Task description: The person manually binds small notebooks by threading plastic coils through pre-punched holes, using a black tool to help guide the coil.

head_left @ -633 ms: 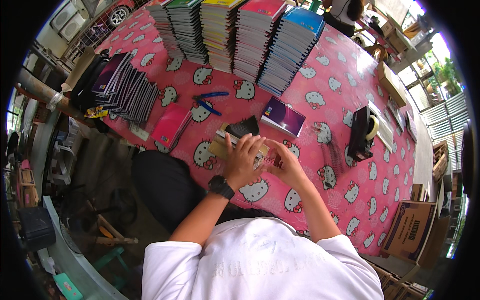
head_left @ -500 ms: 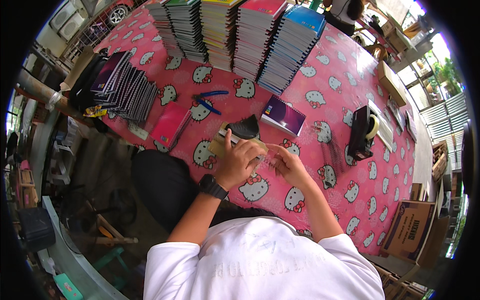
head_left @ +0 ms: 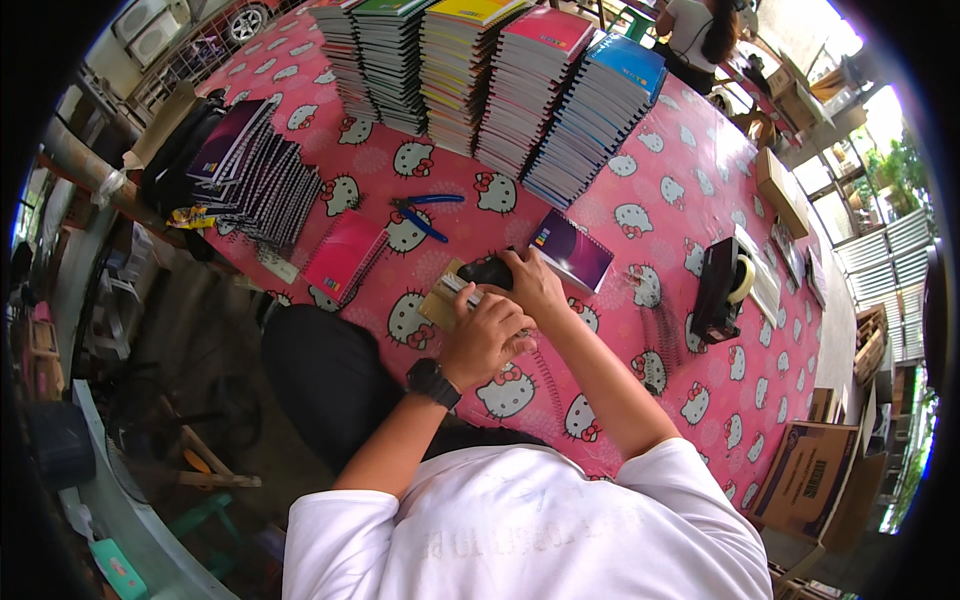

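My left hand [head_left: 484, 338], with a black wristwatch [head_left: 433, 381], lies over a small tan board [head_left: 440, 302] with a pale metal-looking strip. Its fingers are bent and closed; what they hold is hidden. My right hand [head_left: 535, 288] reaches across just beyond it, its fingertips closed on a black curved piece [head_left: 484, 273] at the board's far side. A thin spiral coil [head_left: 548, 378] trails from beside the left hand toward me. Just right of the black piece lies a purple spiral notebook [head_left: 572, 250]. A pink notebook [head_left: 342, 258] lies to the left.
Blue-handled pliers [head_left: 425, 215] lie beyond the board. Tall stacks of spiral notebooks [head_left: 595, 120] stand at the back, and purple ones [head_left: 255, 180] at the left. A black tape dispenser [head_left: 720, 290] and loose coils [head_left: 660, 325] are at the right. A cardboard box [head_left: 805, 475] stands beside the table.
My right hand has moved away from me and left, from beside my left hand onto the black piece. The thin coil now shows lying near my left hand. The view has shifted slightly.
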Tool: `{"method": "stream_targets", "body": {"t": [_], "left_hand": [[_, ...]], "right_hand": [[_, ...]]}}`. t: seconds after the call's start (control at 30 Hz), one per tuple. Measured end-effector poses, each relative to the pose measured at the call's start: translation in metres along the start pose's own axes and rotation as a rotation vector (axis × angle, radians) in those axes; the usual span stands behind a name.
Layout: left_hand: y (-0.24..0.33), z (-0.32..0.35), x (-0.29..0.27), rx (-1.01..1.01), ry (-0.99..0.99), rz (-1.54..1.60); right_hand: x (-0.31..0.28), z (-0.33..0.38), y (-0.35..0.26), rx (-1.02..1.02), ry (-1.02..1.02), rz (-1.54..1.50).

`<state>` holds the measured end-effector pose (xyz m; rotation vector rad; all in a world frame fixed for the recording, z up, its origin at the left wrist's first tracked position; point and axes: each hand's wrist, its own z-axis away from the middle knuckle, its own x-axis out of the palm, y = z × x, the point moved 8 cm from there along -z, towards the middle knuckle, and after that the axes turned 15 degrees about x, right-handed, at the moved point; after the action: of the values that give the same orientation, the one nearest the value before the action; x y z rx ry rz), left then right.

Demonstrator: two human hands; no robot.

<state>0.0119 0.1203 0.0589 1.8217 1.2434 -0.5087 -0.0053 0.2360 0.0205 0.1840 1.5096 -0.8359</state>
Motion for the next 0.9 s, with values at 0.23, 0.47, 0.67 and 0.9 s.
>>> {"method": "stream_targets", "body": {"t": [0.23, 0.47, 0.67, 0.9], "left_hand": [[-0.007, 0.006, 0.002, 0.012, -0.090, 0.025], [-0.007, 0.001, -0.004, 0.009, -0.062, 0.083], [-0.003, 0.000, -0.010, 0.028, -0.012, 0.058], [-0.015, 0.006, -0.004, -0.014, -0.053, 0.066]], "right_hand": [[-0.005, 0.005, 0.031, 0.099, -0.019, -0.299], [0.017, 0.019, 0.070, 0.237, -0.071, -0.728], [-0.001, 0.029, 0.098, 0.149, -0.007, -0.749], [-0.012, 0.051, 0.043, -0.123, 0.069, -0.309]]}}
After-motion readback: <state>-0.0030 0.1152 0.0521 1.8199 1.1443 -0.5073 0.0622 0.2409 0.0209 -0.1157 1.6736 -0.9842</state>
